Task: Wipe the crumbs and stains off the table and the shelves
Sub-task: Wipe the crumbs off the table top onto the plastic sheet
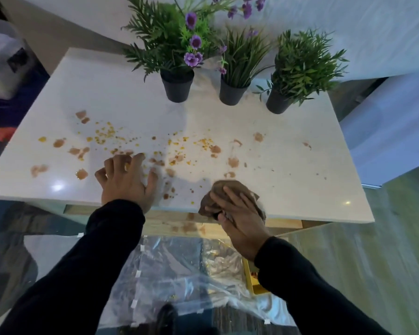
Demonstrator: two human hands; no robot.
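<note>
Hands at the near worktop (pixel 300 131) edge, left hand (pixel 126 182) spread flat, right hand (pixel 237 211) gripping a cloth (pixel 218 192): wiping seems barely begun, next sweeping crumbs (pixel 104 134) beyond the left.

Three potted plants (pixel 230 68) above plastic sheeting (pixel 179 274).
</note>
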